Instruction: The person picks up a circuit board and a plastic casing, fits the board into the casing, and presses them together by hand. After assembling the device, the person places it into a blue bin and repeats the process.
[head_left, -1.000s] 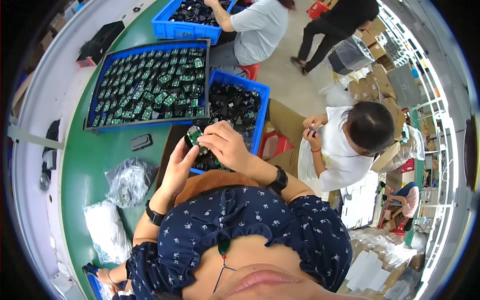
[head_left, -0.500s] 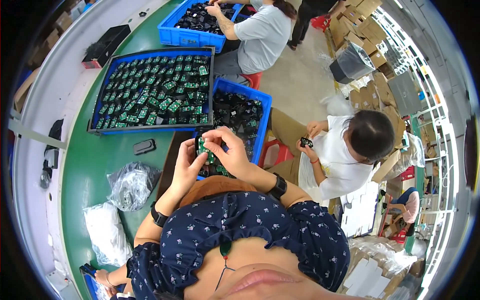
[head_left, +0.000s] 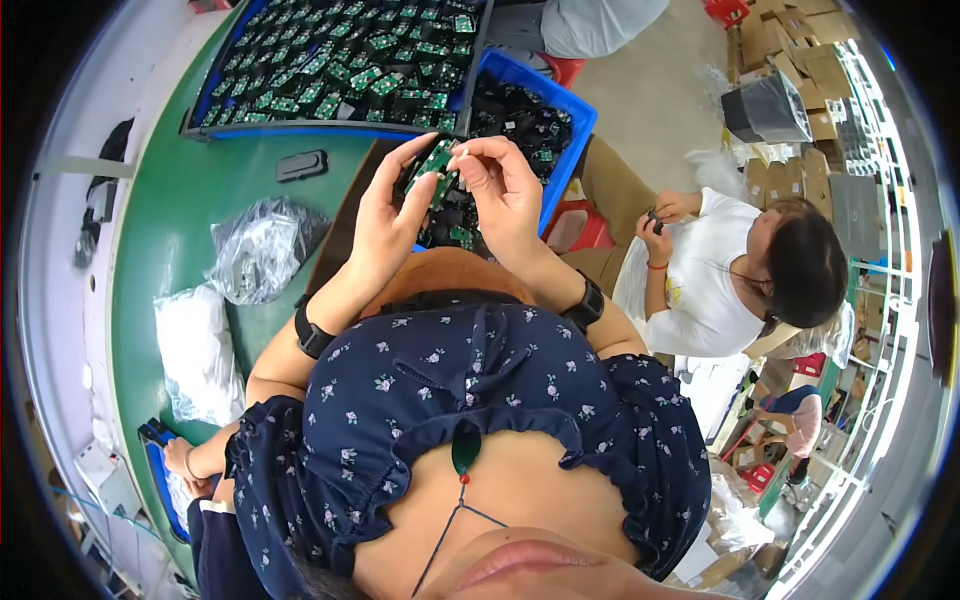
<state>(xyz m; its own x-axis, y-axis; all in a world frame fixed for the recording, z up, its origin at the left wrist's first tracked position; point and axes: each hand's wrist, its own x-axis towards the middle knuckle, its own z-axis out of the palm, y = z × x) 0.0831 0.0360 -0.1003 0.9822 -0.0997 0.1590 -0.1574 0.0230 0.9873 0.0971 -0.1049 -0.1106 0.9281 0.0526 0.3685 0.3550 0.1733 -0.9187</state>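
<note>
Both hands, left & right, pinching small green circuit board above blue bin edge, w/ green table alongside

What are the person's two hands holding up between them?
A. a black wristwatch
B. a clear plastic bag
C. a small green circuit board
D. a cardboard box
C: the left hand and right hand pinch a small green circuit board between their fingertips, above the blue bin of dark parts; the clear plastic bag lies untouched on the green table.
</note>
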